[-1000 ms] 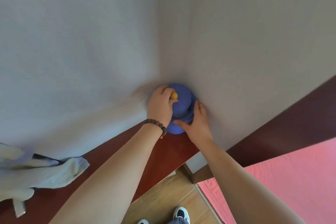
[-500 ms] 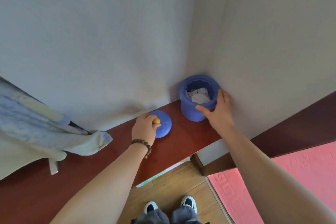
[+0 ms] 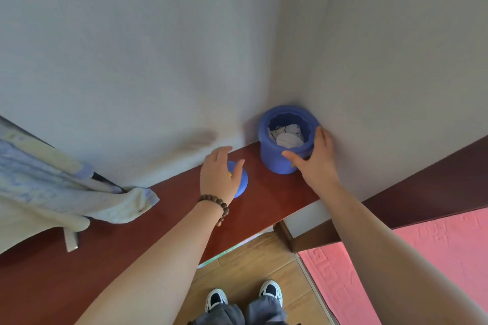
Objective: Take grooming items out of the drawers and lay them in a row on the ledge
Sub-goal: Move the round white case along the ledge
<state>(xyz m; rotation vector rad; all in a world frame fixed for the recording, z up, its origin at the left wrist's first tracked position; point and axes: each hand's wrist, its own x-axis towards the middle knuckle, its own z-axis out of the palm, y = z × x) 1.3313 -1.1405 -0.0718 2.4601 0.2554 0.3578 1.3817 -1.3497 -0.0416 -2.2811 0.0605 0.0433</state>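
Left hand [image 3: 220, 177] opened, red-brown ledge [image 3: 264, 192], white walls [image 3: 132, 47]

A single wide-angle view is looking out from the person's head, facing forward and steeply down into a room corner where two pale walls [image 3: 148, 47] are meeting. It is sitting close, within arm's reach of the dark red ledge [image 3: 266, 203] crossing the middle of the frame. Both forearms are entering from the bottom edge, and the shoes [image 3: 270, 291] are showing directly below on the wooden floor [image 3: 253, 266].
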